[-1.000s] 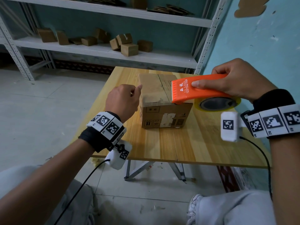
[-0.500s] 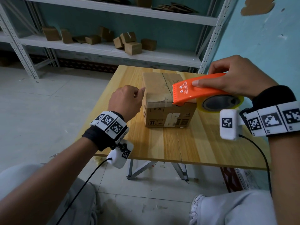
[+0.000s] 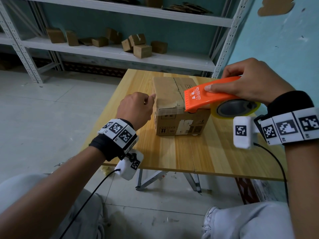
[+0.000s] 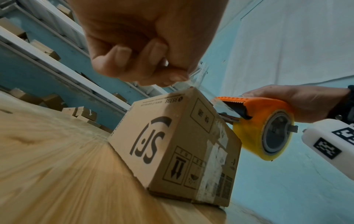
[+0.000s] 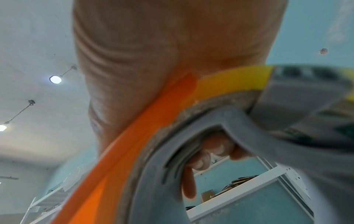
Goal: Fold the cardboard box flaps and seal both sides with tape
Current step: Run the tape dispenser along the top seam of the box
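A wooden table (image 3: 189,152) stands against a teal wall, with white metal shelving (image 3: 120,54) behind it carrying small cartons. From the head view, the cardboard box (image 3: 174,107) sits on the table toward its far half, flaps folded shut, with bare wood on the near side up to the table edge. The left hand (image 3: 136,111) is curled at the box's upper left edge, its fingertips meeting there. The right hand (image 3: 250,83) grips the orange tape dispenser (image 3: 207,97) from above, its toothed end over the box's near top edge, the yellow tape roll (image 3: 238,109) hanging past the right side.

In the left wrist view, the left hand (image 4: 141,45) is closed, thumb and fingertips pinching a clear strip of tape (image 4: 191,78) just above the box's (image 4: 172,144) top corner. The dispenser (image 4: 252,106) hovers at the opposite top edge.

The right wrist view is blurred: the right hand (image 5: 172,53) is wrapped over the orange dispenser (image 5: 134,144), fingers (image 5: 214,148) curled through its grey frame.
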### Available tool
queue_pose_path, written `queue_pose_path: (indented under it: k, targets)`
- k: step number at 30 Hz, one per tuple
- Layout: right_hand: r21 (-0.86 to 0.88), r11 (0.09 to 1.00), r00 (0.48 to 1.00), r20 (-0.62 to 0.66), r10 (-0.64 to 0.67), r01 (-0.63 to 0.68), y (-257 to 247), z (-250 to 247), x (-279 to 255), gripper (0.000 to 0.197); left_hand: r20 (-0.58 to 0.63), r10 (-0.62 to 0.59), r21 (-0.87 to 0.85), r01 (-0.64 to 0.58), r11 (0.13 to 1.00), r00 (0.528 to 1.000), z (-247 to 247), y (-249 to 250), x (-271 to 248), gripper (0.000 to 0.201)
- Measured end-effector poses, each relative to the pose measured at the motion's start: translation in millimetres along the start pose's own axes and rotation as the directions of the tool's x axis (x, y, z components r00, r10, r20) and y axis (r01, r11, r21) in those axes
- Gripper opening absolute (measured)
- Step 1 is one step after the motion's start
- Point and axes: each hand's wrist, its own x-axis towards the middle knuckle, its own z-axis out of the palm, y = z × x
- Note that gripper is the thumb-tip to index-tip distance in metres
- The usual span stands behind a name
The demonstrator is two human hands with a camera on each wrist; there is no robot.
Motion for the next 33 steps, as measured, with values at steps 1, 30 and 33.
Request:
queue_pose_path:
  k: [1,30,33]
  targets:
    - [-0.003,1.0,1.0,0.001,0.001,-0.001,0,0,0,0.044,0.001,0.002,0.002,-0.002,1.0,1.0,0,0,0,0.054]
    - [-0.012,0.998,0.997,0.054,0.059,-0.058,7,4,8,0.043,0.137,-0.097,-0.133,0.115,0.984,0.986,6,7,-3,0.056]
    - [-0.014,0.999,0.997,0.061,0.05,-0.05,5,5,8,0.042,0.16,-0.116,-0.181,0.144,0.973,0.98,6,8,-3,0.057]
